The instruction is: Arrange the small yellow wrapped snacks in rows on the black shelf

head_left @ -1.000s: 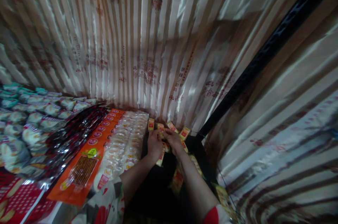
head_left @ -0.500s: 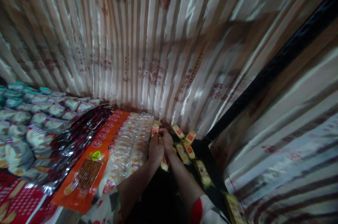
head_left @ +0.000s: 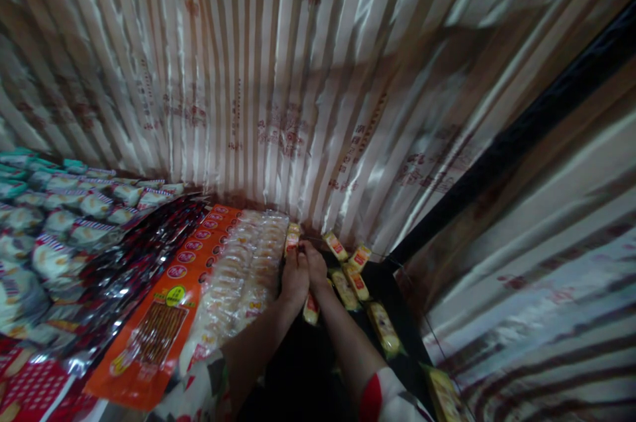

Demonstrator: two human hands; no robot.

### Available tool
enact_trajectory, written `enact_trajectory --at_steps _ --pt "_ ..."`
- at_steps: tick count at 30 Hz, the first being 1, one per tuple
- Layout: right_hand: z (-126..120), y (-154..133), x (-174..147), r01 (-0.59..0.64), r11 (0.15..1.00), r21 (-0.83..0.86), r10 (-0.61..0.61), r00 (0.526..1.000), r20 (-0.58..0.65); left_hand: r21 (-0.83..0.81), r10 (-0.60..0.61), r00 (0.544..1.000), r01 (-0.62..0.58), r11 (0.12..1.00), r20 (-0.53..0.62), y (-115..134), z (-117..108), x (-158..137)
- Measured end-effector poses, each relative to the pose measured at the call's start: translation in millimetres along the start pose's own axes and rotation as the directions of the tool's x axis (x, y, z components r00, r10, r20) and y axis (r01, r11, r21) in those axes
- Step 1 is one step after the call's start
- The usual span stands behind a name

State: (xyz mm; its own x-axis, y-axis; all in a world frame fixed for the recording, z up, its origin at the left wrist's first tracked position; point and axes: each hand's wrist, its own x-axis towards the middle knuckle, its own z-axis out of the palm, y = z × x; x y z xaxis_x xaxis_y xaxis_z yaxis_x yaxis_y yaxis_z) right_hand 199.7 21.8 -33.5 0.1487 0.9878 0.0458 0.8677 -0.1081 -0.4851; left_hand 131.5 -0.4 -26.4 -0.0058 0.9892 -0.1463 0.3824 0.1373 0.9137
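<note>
My left hand and my right hand are close together on the dark shelf, fingers curled inward. A small yellow wrapped snack bar with a red label sticks out beyond my left fingertips, which close on its near end. My right fingers are bent beside it; whatever they grip is hidden. Under my wrists lies another wrapped bar, partly covered. To the left, touching the row, are clear packs of round pale pastries. Several more yellow bars lie loosely scattered right of my right hand.
Orange snack bags overlap in a row at the left, beside dark shiny packs and white-and-teal bags. A striped, printed plastic sheet hangs behind. One black post slants up on the right.
The view has shifted slightly, so the bags at the left sit a little farther left and lower. Both hands keep nearly the same place and pose at the bar.
</note>
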Motion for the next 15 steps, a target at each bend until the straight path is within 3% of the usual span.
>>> enact_trajectory --at_steps 4,7,11,15 --pt "-2 -1 -1 0.006 0.999 0.044 -0.005 0.999 -0.032 0.024 -0.029 1.0 0.029 0.999 0.0 4 -3 1" --pt "-8 4 -10 0.015 0.991 0.131 0.007 0.986 -0.167 0.045 0.029 1.0 -0.029 0.999 0.004 5 -6 -5" --pt "-18 20 -38 -0.011 0.989 0.15 0.058 0.948 -0.313 0.19 0.096 0.995 -0.099 0.977 0.026 -3 -5 -27" --pt "-32 31 -75 -0.046 0.998 0.045 0.056 0.964 -0.261 0.326 0.163 0.985 -0.173 0.929 0.056 -14 -1 -60"
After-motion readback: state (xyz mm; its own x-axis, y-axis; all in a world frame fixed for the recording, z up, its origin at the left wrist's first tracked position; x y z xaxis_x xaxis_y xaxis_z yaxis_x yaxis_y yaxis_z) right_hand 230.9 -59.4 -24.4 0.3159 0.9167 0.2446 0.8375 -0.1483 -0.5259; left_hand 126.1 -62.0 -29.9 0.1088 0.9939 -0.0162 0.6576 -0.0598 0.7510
